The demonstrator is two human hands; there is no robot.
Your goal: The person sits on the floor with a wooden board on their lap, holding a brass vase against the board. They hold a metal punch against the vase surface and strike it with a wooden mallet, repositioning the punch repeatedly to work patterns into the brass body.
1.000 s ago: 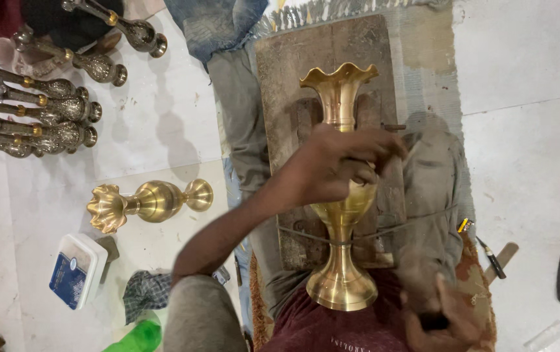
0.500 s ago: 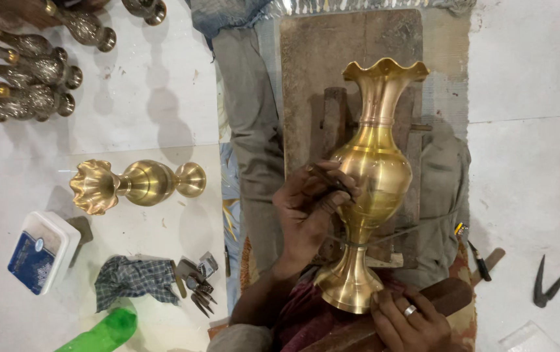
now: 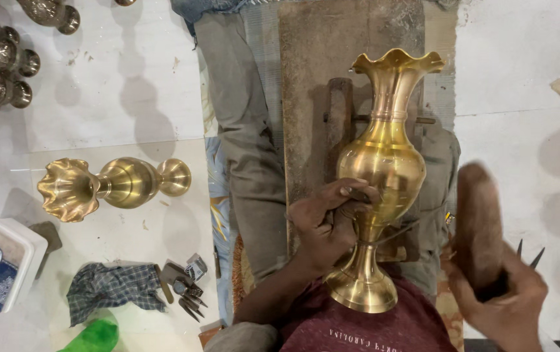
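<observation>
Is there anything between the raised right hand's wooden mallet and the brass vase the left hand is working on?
Nothing visible. The right hand holds the blurred wooden mallet beside the brass vase, with only open space between them. The left hand presses a thin tool against the vase's lower body.

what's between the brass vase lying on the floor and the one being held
In the head view, a trousered leg stretches across the gap between the lying brass vase and the held vase, which the left hand grips; otherwise only pale floor.
</observation>
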